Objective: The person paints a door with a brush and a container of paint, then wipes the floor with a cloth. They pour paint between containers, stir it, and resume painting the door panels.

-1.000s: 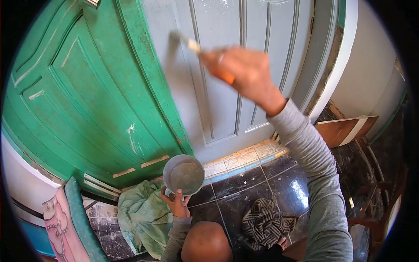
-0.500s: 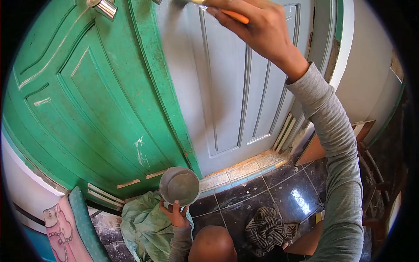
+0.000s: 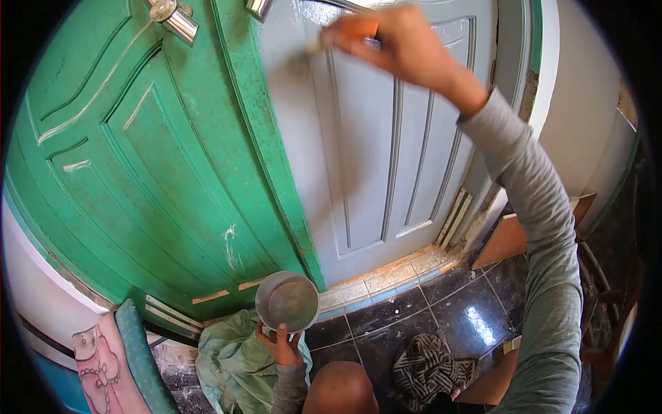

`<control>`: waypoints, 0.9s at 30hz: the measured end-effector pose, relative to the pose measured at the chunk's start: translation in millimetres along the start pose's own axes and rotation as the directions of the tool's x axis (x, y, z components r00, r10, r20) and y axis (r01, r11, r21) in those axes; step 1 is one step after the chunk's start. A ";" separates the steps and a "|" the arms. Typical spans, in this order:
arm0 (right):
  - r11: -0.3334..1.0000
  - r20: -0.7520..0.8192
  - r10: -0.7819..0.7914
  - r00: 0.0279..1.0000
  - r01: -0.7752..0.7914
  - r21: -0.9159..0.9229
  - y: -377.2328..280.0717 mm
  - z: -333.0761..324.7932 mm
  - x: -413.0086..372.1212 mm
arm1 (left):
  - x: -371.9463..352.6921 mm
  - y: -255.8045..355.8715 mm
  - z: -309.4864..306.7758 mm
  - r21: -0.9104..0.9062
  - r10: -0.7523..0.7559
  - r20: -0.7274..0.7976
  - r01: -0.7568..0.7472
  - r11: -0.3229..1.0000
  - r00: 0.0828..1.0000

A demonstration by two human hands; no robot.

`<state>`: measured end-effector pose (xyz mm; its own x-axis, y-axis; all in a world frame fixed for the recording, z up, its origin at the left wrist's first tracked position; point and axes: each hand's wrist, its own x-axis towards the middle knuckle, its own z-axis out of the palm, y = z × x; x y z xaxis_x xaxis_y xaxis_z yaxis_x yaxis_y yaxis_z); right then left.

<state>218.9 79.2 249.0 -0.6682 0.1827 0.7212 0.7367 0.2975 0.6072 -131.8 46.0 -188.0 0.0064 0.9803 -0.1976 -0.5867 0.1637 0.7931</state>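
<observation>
My right hand (image 3: 417, 55) grips a paintbrush (image 3: 360, 28) by its orange handle, its bristles blurred against the upper left of the grey door panel (image 3: 365, 145). Part of the brush is hidden by my fingers. Low down, my left hand (image 3: 281, 348) holds a round grey container (image 3: 262, 303) with grey paint in it, the thumb at the near rim and fingers underneath. To the left of the grey panel stands a green door panel (image 3: 179, 186) with scuffs and white marks.
Metal door handles (image 3: 181, 24) stick out at the top. Pale green cloth (image 3: 238, 366) lies bunched below the container. A black-and-white patterned cloth (image 3: 427, 369) rests on dark floor tiles (image 3: 386, 321). A brown board (image 3: 500, 241) leans at the right, and a pink patterned item (image 3: 100, 362) stands lower left.
My right hand has brought the brush down and slightly right along the grey panel. The whole view has shifted a little, and my left hand still holds the container.
</observation>
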 end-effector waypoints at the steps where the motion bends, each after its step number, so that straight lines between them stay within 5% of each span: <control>1: 0.998 -0.054 0.058 0.997 -0.057 0.029 0.6 -16.2 19.4 | 0.5 -0.6 2.6 -0.001 0.001 -0.003 -0.001 1.000 1.000; 2: 0.991 -0.104 0.120 0.987 -0.114 0.062 -0.3 -24.4 30.6 | 0.3 -1.3 3.9 0.000 -0.001 -0.007 0.001 1.000 1.000; 3: 0.997 -0.210 0.019 0.977 -0.033 -0.063 -1.5 -22.8 30.9 | 0.0 -2.8 4.5 0.002 -0.004 -0.013 0.004 1.000 1.000; 5: 0.899 0.024 -0.100 0.995 0.100 -0.425 -9.6 -3.2 -15.2 | 1.4 -6.3 3.3 -0.001 -0.012 -0.002 0.012 1.000 1.000; 7: 0.965 0.001 -0.161 0.987 0.158 -0.208 -69.3 33.6 -66.2 | 1.5 -6.5 1.8 -0.007 -0.017 0.008 0.017 1.000 1.000; 9: 0.978 0.308 -0.207 0.929 0.207 0.032 -126.6 39.4 -114.5 | 1.5 -5.6 1.2 -0.021 -0.016 0.014 0.016 1.000 1.000; 12: 0.947 0.355 -0.295 0.887 0.221 0.232 -137.2 44.6 -129.0 | 5.4 -7.7 -7.5 -0.016 0.000 0.005 0.000 1.000 1.000; 14: 0.990 0.280 -0.128 0.952 0.106 0.093 -90.0 28.2 -87.2 | 4.5 -3.1 -6.3 -0.008 0.001 0.001 -0.001 1.000 1.000; 16: 0.997 -0.072 -0.016 0.997 0.022 0.074 -37.7 14.6 -37.6 | 3.0 -2.6 -3.7 -0.004 -0.004 -0.001 0.004 1.000 1.000; 18: 0.986 -0.214 -0.035 0.976 -0.001 -0.166 -9.8 1.0 -9.3 | 2.5 -3.5 -1.4 -0.004 -0.006 -0.003 0.006 1.000 1.000; 21: 0.937 -0.201 -0.087 0.976 0.011 -0.350 -28.3 15.4 -29.3 | 3.2 -6.1 -0.8 0.010 -0.020 0.009 0.020 1.000 1.000; 27: 0.987 0.292 -0.090 0.952 0.047 0.151 -177.3 56.9 -154.0 | 3.8 -8.3 -9.3 -0.007 -0.005 0.033 0.005 1.000 0.999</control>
<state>185.3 51.7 11.4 -0.7331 0.4203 0.5347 0.6801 0.4440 0.5834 -134.5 47.3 -200.7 0.0364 0.9826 -0.1824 -0.5925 0.1682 0.7878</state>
